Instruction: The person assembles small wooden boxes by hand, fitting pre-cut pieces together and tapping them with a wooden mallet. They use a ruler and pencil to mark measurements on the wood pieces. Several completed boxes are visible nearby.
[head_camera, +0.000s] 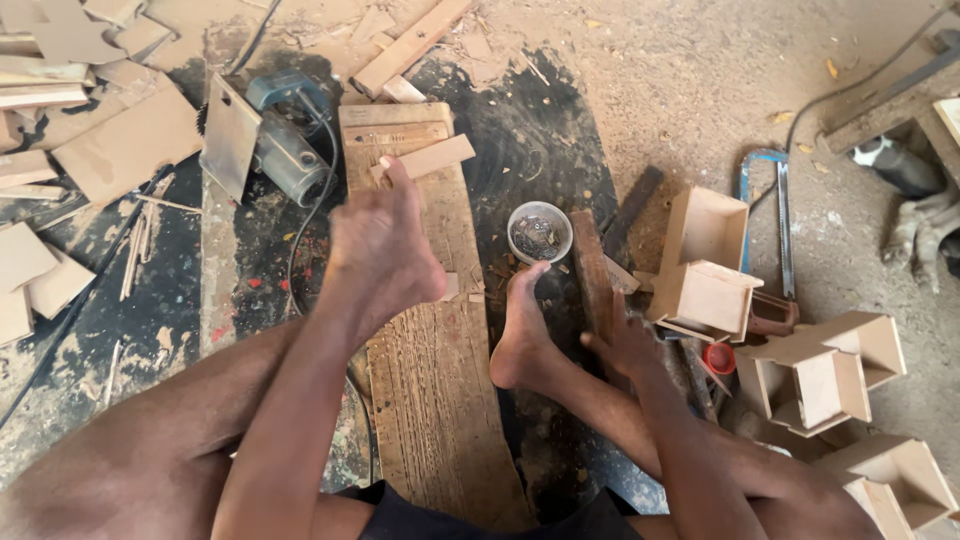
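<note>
My left hand (385, 255) raised over the plank (425, 330), fingers' spread I cannot tell, right hand (625, 340) gripping one dark wood strip (592, 270) right of the plank, one nail bowl (539, 231), four open boxes (705, 265) beyond.

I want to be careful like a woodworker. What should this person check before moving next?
1. Right hand has a firm hold on the dark wooden strip: ok.
2. Left hand is safely placed: cannot tell, out of view.
3. Left foot rests on the long plank: ok.
4. Circular saw lies apart from both feet: ok.
5. Saw is unplugged: cannot tell.
6. Bowl of small metal pieces has room around it: not ok, the right foot has its toes right beside it.
</note>
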